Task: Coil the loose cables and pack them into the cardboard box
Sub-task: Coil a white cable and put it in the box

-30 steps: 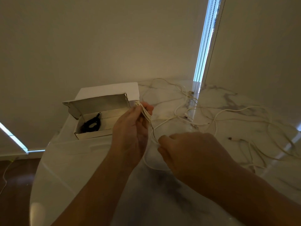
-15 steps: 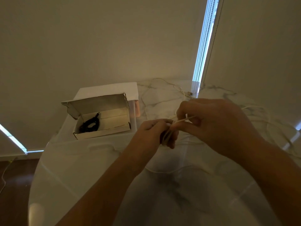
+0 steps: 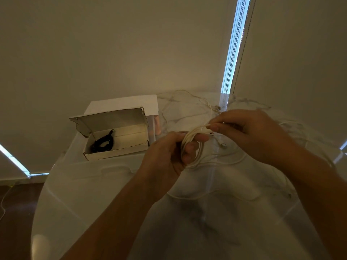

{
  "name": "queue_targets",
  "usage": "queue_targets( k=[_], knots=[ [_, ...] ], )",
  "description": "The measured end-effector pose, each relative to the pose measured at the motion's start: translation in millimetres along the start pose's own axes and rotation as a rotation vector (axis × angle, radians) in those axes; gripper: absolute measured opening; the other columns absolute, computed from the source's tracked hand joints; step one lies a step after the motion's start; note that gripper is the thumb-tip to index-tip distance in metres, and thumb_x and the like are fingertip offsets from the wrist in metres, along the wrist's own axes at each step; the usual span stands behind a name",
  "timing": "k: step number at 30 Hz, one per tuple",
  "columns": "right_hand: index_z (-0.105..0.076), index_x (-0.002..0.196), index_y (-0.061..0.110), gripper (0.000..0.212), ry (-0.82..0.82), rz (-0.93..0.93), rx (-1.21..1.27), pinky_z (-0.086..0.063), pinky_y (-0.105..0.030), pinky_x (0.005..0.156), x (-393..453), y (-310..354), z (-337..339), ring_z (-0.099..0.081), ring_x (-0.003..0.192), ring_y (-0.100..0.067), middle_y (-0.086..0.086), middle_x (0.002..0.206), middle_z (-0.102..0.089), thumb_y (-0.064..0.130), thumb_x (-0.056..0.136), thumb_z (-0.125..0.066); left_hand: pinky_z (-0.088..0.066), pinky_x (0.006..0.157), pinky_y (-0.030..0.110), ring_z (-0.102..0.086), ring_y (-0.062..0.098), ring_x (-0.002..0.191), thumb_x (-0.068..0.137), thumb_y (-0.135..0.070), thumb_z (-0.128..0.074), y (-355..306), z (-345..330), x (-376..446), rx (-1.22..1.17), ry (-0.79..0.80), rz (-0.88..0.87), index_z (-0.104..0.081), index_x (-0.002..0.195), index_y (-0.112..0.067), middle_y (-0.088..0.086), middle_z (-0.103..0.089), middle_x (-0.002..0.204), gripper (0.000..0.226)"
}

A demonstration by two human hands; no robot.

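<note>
The left hand [image 3: 169,152] is in the middle of the view, above the table [image 3: 78,184], and its fingers are curled around a bundle of white cable [image 3: 189,141] that is wound in several loops; the loops pass over the fingers and hang down a little below the hand. The right hand [image 3: 249,134] is just beside it, to the right and slightly higher, and it pinches the same white cable between the thumb and the first finger, close to the top of the loops. A short free end with a flat metal plug [image 3: 223,145] hangs down between the two hands. From the bundle one long piece of the cable goes down and lies in a curve on the table near the person. More loose white cables [image 3: 187,109] lie spread on the far part of the table, behind the hands, and some also on the right side, where they are not sharp. The cardboard box [image 3: 116,154] stands on the left part of the table, well apart from the hands, with its lid [image 3: 112,119] open and standing up at the back. Inside it, at the left end, lies a coiled black cable [image 3: 102,143]. Behind the box there is a flat white box [image 3: 124,104]
</note>
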State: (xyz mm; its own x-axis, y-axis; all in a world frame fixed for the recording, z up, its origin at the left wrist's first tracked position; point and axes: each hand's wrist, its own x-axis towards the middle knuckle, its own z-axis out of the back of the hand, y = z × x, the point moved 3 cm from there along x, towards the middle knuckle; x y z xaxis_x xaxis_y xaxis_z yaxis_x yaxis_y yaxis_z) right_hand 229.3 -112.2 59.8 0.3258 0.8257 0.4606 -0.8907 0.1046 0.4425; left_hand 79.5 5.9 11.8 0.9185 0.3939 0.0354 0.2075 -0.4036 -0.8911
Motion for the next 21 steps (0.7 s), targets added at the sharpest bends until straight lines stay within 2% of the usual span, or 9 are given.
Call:
queue_targets(
  k=[3, 9, 11, 14, 16, 18, 21],
  knots=[
    [-0.073, 0.102, 0.040, 0.022, 0.043, -0.030, -0.020, -0.039, -0.013, 0.063, 0.2, -3.0, -5.8, -0.057, 0.073, 0.005, 0.021, 0.086, -0.070, 0.046, 0.094, -0.054, -0.033, 0.057, 0.022, -0.038, 0.010, 0.059, 0.086, -0.022, -0.046, 1.0, 0.1, 1.9, -0.074, 0.014, -0.005, -0.065, 0.109, 0.011, 0.004, -0.042, 0.070, 0.045],
    [-0.070, 0.101, 0.042, 0.021, 0.087, -0.092, 0.005, -0.035, -0.009, 0.061, 0.9, -5.0, -19.1, -0.057, 0.077, 0.005, 0.035, 0.077, -0.061, 0.046, 0.097, -0.050, -0.036, 0.061, 0.021, -0.041, 0.008, 0.063, 0.102, -0.025, -0.040, 1.8, -0.2, 1.2, -0.191, 0.003, 0.005, -0.056, 0.124, 0.015, 0.003, -0.046, 0.074, 0.048],
    [-0.070, 0.101, 0.041, 0.021, 0.095, -0.104, 0.012, -0.035, -0.009, 0.061, 0.7, -3.9, -23.0, -0.057, 0.076, 0.003, 0.034, 0.074, -0.060, 0.044, 0.098, -0.050, -0.036, 0.061, 0.021, -0.040, 0.009, 0.064, 0.102, -0.027, -0.040, 2.4, 0.3, 0.7, -0.215, -0.021, 0.000, -0.049, 0.130, 0.017, 0.003, -0.044, 0.075, 0.053],
    [-0.067, 0.098, 0.041, 0.019, 0.100, -0.093, 0.000, -0.045, -0.023, 0.065, 0.0, 2.2, -30.3, -0.059, 0.073, 0.000, 0.022, 0.075, -0.064, 0.044, 0.099, -0.048, -0.037, 0.063, 0.021, -0.041, 0.007, 0.062, 0.101, -0.028, -0.041, 2.6, 2.7, 1.6, -0.263, -0.050, -0.014, -0.053, 0.126, 0.013, 0.002, -0.043, 0.075, 0.049],
    [-0.067, 0.109, 0.039, 0.023, 0.107, -0.075, -0.031, -0.052, -0.032, 0.074, -2.0, 8.2, -35.6, -0.064, 0.079, -0.006, 0.010, 0.087, -0.071, 0.043, 0.100, -0.047, -0.037, 0.063, 0.020, -0.040, 0.006, 0.060, 0.104, -0.027, -0.037, 0.8, 5.3, 3.0, -0.297, -0.075, -0.031, -0.057, 0.120, 0.008, 0.000, -0.043, 0.073, 0.044],
    [-0.056, 0.134, 0.037, 0.035, 0.142, -0.069, -0.070, -0.050, -0.029, 0.076, -5.0, 14.1, -40.6, -0.065, 0.087, -0.013, 0.005, 0.095, -0.072, 0.043, 0.102, -0.042, -0.039, 0.062, 0.018, -0.040, 0.006, 0.058, 0.105, -0.027, -0.034, -1.5, 8.6, 4.6, -0.341, -0.101, -0.048, -0.059, 0.119, 0.006, -0.002, -0.043, 0.072, 0.044],
    [-0.029, 0.152, 0.035, 0.048, 0.236, -0.030, -0.178, -0.040, -0.025, 0.067, -10.9, 26.9, -51.0, -0.058, 0.077, -0.016, 0.012, 0.077, -0.055, 0.042, 0.105, -0.033, -0.043, 0.060, 0.014, -0.042, 0.005, 0.059, 0.105, -0.029, -0.035, -5.3, 14.3, 6.0, -0.416, -0.134, -0.081, -0.058, 0.121, 0.005, -0.002, -0.043, 0.074, 0.044]
  ],
)
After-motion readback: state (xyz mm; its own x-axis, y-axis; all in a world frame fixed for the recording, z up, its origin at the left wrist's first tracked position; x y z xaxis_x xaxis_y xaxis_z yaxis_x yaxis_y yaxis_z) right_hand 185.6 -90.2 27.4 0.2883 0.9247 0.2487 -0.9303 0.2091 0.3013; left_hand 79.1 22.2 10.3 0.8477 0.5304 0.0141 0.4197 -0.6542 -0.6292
